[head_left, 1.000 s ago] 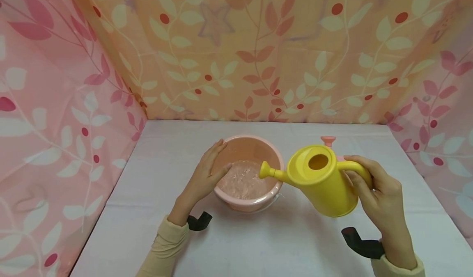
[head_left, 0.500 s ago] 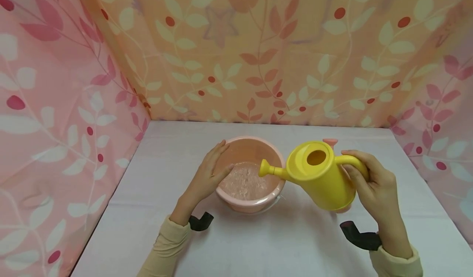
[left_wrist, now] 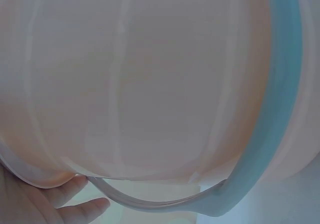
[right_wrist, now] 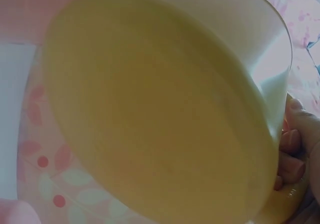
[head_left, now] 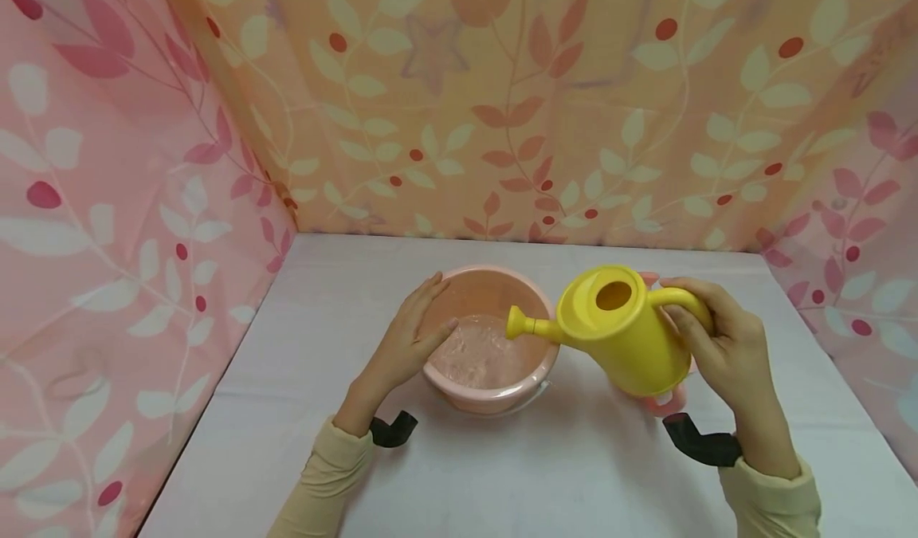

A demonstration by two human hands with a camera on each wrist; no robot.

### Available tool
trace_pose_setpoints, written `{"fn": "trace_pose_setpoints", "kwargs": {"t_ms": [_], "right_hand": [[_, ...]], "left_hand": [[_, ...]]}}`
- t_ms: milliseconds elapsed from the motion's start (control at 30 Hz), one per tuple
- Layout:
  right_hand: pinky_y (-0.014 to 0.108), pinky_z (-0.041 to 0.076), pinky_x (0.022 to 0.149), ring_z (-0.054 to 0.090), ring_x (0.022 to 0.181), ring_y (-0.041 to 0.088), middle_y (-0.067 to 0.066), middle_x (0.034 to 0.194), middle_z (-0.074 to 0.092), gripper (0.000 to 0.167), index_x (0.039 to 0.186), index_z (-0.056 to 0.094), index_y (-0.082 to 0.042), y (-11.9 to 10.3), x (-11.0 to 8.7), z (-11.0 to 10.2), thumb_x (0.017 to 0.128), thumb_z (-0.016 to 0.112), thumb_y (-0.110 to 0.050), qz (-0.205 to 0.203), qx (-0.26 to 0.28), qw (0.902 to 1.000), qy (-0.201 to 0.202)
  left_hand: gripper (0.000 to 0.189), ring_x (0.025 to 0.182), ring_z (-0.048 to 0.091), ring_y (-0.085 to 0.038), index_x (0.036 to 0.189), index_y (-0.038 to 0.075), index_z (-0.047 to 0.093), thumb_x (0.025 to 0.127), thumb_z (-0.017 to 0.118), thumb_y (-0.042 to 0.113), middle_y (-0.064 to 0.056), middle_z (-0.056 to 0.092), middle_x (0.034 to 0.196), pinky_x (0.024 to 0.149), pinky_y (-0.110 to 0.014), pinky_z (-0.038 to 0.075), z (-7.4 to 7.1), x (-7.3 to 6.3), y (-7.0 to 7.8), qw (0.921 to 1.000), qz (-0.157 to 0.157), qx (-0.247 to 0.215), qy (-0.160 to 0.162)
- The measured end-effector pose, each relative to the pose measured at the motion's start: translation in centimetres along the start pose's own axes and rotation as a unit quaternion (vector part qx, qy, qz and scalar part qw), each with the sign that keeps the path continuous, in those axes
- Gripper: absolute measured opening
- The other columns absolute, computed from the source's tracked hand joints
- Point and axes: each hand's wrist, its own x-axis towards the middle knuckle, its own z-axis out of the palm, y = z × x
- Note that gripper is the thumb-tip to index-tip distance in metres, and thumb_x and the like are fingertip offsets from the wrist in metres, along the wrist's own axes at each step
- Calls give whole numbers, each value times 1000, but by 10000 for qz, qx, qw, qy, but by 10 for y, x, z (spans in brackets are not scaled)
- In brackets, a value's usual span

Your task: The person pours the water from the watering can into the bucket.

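Observation:
A pale pink bucket [head_left: 491, 395] stands on the white table and holds rippling clear water [head_left: 482, 355]. My left hand [head_left: 394, 347] rests at its left rim, fingers fairly straight and the thumb reaching over the inside. The bucket's wall [left_wrist: 150, 84] fills the left wrist view, where fingertips [left_wrist: 75, 189] show right at the rim. My right hand [head_left: 731, 355] grips the handle of a yellow watering can [head_left: 638, 359], tilted leftward, its flared spout over the bucket. In the right wrist view the can's base [right_wrist: 160, 114] takes up most of the picture.
Behind the watering can stands a pink object [head_left: 668, 404], mostly hidden, its top end also showing. The bucket's bail handle [head_left: 527, 401] hangs at the front right. Floral cloth [head_left: 459, 107] walls in the white table [head_left: 502, 474] at the back and both sides.
The watering can and my right hand have moved slightly up and back, now covering more of the pink object. The head view has shifted a little. My left hand stays at the bucket rim.

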Motion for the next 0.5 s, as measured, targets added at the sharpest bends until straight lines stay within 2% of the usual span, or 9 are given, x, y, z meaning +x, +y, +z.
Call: {"fn": "trace_pose_setpoints", "kwargs": {"t_ms": [167, 300, 500], "right_hand": [[9, 45, 82, 60, 91, 3, -8, 103, 65, 25, 106, 59, 12, 5, 6, 0, 82, 63, 5, -70, 102, 9997, -215], [9, 45, 81, 60, 90, 2, -11, 104, 65, 24, 106, 58, 13, 2, 12, 1, 82, 61, 9, -46, 176, 9993, -340], [7, 44, 72, 53, 77, 2, -13, 98, 63, 28, 108, 58, 12, -7, 20, 3, 81, 59, 15, 9, 241, 9988, -420]], "left_hand": [[61, 141, 16, -23, 145, 23, 31, 92, 51, 45, 3, 21, 153, 108, -57, 19, 0, 0, 0, 10000, 19, 31, -14], [61, 141, 16, -22, 145, 23, 31, 92, 51, 44, 7, 20, 153, 108, -57, 19, 0, -1, 1, 10000, 23, 11, -5], [60, 141, 17, -20, 145, 23, 32, 92, 52, 43, 4, 22, 153, 108, -57, 20, 0, -1, 1, 10000, 40, -6, 30]]}}
